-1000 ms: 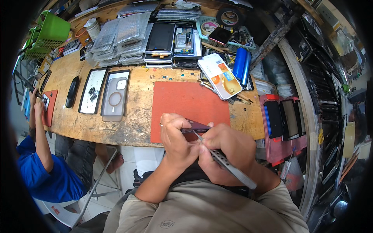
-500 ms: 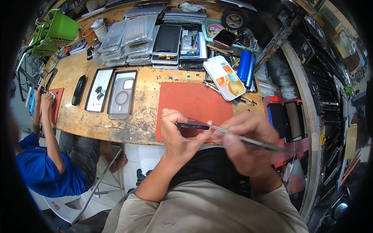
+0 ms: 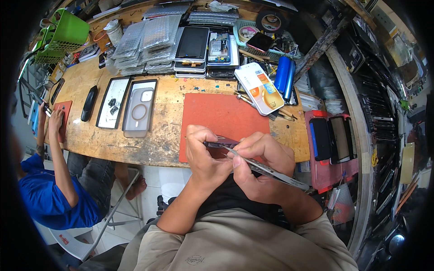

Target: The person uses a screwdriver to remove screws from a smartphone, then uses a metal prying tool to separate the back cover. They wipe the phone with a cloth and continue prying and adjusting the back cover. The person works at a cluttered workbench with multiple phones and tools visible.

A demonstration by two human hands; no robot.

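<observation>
Phone [image 3: 220,145] pinched in left hand [image 3: 205,158]; right hand [image 3: 262,165] grips metal tweezers [image 3: 271,170].

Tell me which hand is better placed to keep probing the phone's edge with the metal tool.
Right, probably. The right hand already grips the metal tweezers, with the tip at the dark phone. The left hand is wrapped around the phone, steadying it over the red mat.

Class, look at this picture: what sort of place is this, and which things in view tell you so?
Most likely a phone repair workshop. The left hand holds a dark phone while the right hand works it with metal tweezers; bubble-wrapped parts and an opened phone lie on the wooden bench.
</observation>
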